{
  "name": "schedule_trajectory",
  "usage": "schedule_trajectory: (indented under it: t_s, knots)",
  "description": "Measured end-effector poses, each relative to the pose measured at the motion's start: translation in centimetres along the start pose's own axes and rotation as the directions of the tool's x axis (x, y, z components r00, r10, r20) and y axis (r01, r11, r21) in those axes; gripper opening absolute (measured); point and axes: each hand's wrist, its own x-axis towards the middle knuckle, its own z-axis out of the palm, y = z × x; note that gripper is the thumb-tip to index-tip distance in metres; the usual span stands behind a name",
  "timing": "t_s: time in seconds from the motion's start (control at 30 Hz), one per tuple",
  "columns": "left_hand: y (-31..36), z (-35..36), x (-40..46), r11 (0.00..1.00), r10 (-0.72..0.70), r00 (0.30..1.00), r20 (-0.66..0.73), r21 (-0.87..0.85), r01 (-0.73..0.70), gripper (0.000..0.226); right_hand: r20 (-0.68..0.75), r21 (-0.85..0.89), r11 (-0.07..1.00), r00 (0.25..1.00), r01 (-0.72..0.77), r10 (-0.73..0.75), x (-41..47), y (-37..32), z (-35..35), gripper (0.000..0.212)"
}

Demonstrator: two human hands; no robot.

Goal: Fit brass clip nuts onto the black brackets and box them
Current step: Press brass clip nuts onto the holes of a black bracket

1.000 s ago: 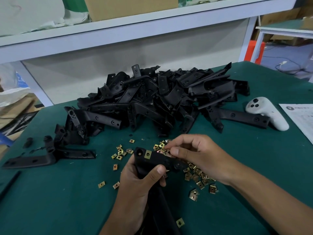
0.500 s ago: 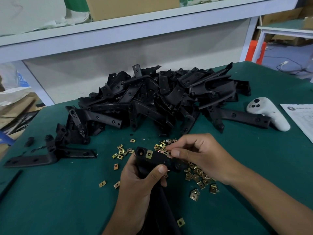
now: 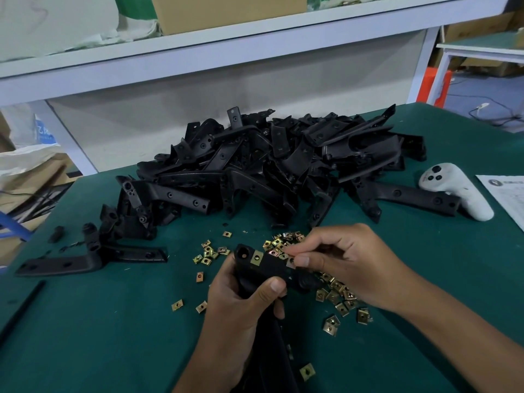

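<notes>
I see my left hand [image 3: 241, 304] wrapped around a black bracket [image 3: 269, 268], thumb curled over its near edge, holding it up just above the green worktop [image 3: 99, 336]. One brass clip nut [image 3: 257, 258] already sits on the bracket's top face, beside the round hole at its far end. My right hand [image 3: 346, 265] comes in from the right with its fingers bent, thumb and forefinger pinching a second clip nut [image 3: 291, 262] against the bracket's right part; I cannot tell whether that nut is seated or only touching the edge.

Loose clip nuts [image 3: 337, 296] lie scattered on the worktop around and under both hands: a cluster just beyond the bracket, a small group to its left, a trail under my right wrist, and a single one near the bottom edge of the view.

Behind the hands a big pile of brackets [image 3: 269, 171] covers the middle of the worktop. A few separate brackets lie flat at the left, one of them a long flat bracket [image 3: 56, 265] near the left edge. To the right of the pile rests a white controller [image 3: 456, 194], touching the end of one bracket, and just beside it a printed sheet [image 3: 507, 194] at the right edge. A white shelf [image 3: 198, 52] with a cardboard box [image 3: 226, 9] runs along the back.
</notes>
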Motion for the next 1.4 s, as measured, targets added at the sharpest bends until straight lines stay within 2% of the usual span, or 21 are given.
schedule_trajectory:
  t_s: [0.17,0.27,0.33,0.47,0.57,0.7,0.8,0.9,0.93,1.0,1.07,1.13,1.3,1.4]
  knots:
    - [-0.3,-0.1,0.0,0.999,0.042,0.999,-0.024,-0.015,-0.043,0.041,0.015,0.055,0.998,0.999,-0.043,0.043,0.0,-0.1,0.5,0.016]
    - [-0.3,-0.4,0.1,0.999,0.047,0.998,-0.051,0.007,-0.047,0.035,0.095,0.081,0.992,0.991,-0.097,0.09,-0.2,-0.2,0.6,0.028]
    - [-0.3,-0.5,0.2,0.999,0.052,0.996,-0.074,0.011,-0.052,0.037,0.127,0.09,0.987,0.985,-0.13,0.118,-0.2,-0.1,0.5,0.027]
    - [-0.2,-0.3,0.1,0.997,0.072,0.991,-0.109,0.026,-0.069,0.034,0.151,0.255,0.951,0.979,-0.174,0.138,-0.2,0.1,1.1,0.03]
    - [-0.3,0.0,-0.1,0.997,0.076,0.99,-0.122,-0.01,-0.078,0.034,0.128,0.258,0.953,0.984,-0.157,0.128,-0.1,0.6,1.7,0.034]
    - [-0.1,0.3,-0.3,0.994,0.029,0.994,-0.102,-0.106,-0.04,0.035,-0.05,0.195,0.978,0.995,-0.077,0.089,0.0,0.8,1.4,0.033]
    - [-0.2,0.4,-0.8,0.988,-0.008,0.998,-0.063,-0.152,-0.002,0.04,-0.057,0.106,0.994,0.998,0.01,-0.003,-0.2,0.0,0.9,0.027]
    - [-0.2,0.9,-1.3,0.983,-0.031,0.999,-0.037,-0.184,0.024,0.042,-0.075,-0.105,0.99,0.991,0.099,-0.107,-0.5,-1.6,0.1,0.02]
    - [-0.1,1.1,-1.5,0.989,-0.003,0.999,-0.04,-0.145,-0.002,0.04,-0.078,-0.172,0.978,0.988,0.121,-0.136,-0.8,-2.3,-0.3,0.02]
    - [0.7,1.3,-1.5,0.989,0.136,0.989,-0.057,0.059,-0.132,0.034,-0.08,-0.297,0.941,0.977,0.165,-0.196,-1.7,-4.1,-1.3,0.02]
    - [1.6,2.0,-1.6,0.932,0.284,0.959,0.005,0.235,-0.278,0.033,-0.076,-0.396,0.893,0.962,0.213,-0.263,-3.6,-5.6,-2.9,0.023]
    - [2.3,3.9,-2.2,0.877,0.344,0.93,0.132,0.307,-0.369,0.033,-0.088,-0.474,0.854,0.954,0.213,-0.286,-6.7,-6.8,-5.0,0.025]
    - [1.8,12.7,-4.9,0.834,0.284,0.851,0.442,0.324,-0.446,0.029,-0.238,-0.616,0.787,0.945,0.03,-0.223,-17.6,-9.5,-10.4,0.021]
    - [0.3,19.0,-7.3,0.815,0.24,0.772,0.588,0.31,-0.489,0.027,-0.366,-0.683,0.719,0.911,-0.127,-0.187,-24.5,-10.7,-13.3,0.019]
